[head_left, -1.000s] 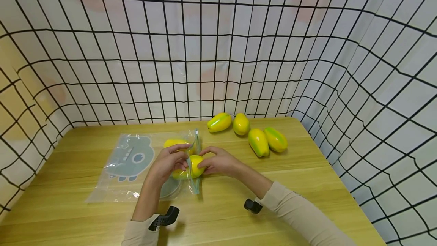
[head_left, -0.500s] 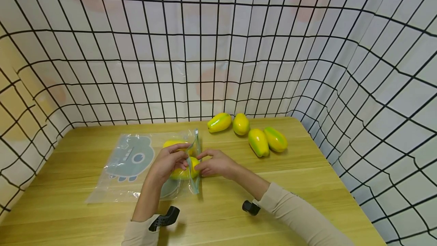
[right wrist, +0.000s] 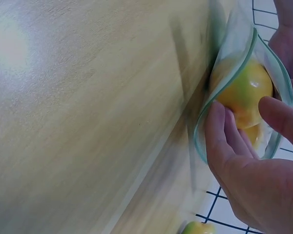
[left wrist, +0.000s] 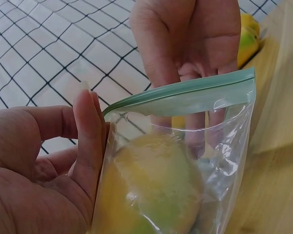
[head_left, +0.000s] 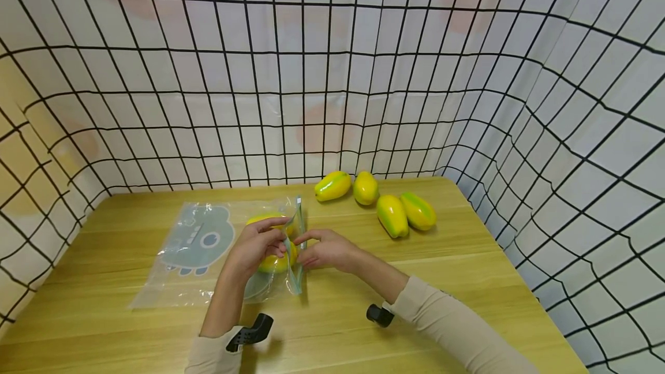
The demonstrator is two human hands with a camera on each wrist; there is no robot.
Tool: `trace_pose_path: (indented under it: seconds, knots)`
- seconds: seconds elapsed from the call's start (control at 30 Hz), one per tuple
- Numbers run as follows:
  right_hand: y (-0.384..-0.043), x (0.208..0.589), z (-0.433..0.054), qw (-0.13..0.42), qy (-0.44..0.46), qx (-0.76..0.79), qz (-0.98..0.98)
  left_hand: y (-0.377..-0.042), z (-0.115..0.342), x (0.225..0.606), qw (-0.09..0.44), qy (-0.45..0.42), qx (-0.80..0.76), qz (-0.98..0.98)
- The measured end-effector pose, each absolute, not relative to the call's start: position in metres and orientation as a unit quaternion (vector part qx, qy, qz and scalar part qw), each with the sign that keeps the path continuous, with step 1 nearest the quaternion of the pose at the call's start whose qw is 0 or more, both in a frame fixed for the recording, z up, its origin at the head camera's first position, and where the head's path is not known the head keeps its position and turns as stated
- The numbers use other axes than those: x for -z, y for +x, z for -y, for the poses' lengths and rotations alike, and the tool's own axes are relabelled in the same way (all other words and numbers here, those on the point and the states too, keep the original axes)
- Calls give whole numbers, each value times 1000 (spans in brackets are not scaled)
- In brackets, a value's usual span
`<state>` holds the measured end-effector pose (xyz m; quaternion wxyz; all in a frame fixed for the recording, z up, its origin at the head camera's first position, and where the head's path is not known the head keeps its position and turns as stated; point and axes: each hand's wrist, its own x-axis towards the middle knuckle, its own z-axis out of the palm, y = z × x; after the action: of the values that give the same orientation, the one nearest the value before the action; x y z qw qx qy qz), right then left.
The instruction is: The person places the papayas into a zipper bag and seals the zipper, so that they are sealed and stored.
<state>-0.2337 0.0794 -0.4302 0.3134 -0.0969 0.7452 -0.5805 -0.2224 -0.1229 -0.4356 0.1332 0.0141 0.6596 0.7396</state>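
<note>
A clear zip bag (head_left: 174, 281) with a green seal and a blue cartoon print lies on the table, its mouth facing right. My left hand (head_left: 254, 251) pinches the rim, and the mouth gapes. Just inside, a yellow-green papaya (right wrist: 246, 92) sits behind the seal; a second papaya (head_left: 265, 216) lies beyond it in the bag, partly covered by my left hand. My right hand (head_left: 328, 251) reaches into the mouth, fingers extended at the papaya's end. In the right wrist view its thumb (right wrist: 281, 114) stands apart from the fruit.
Several papayas (head_left: 392, 216) lie at the back right of the wooden table (head_left: 332, 328). Black netting (head_left: 306, 91) over white sheeting encloses the back and sides. A small black camera (head_left: 380, 315) is on each sleeve.
The near papaya has slid left, deeper into the bag, with my right hand following it. Its fingers have loosened from the fruit. My left hand has stayed at the rim.
</note>
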Motion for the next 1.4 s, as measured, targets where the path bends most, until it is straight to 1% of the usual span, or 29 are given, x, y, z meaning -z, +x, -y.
trace_pose_path:
  seconds: [0.33, 0.67, 0.8, 1.03, 1.4]
  knots:
    - [-235, 429, -77, 342, -89, 584, -730, -222, 124, 434, 140, 13, -742, -656]
    - [-235, 428, -78, 344, -94, 578, -734, -222, 124, 435, 132, 23, -727, -673]
    - [-237, 425, -84, 320, -98, 564, -754, -222, 124, 437, 134, 28, -723, -677]
    - [-245, 414, -102, 254, -100, 541, -795, -222, 125, 437, 141, 32, -721, -677]
    - [-254, 395, -139, 157, -62, 511, -843, -223, 125, 438, 140, 36, -721, -678]
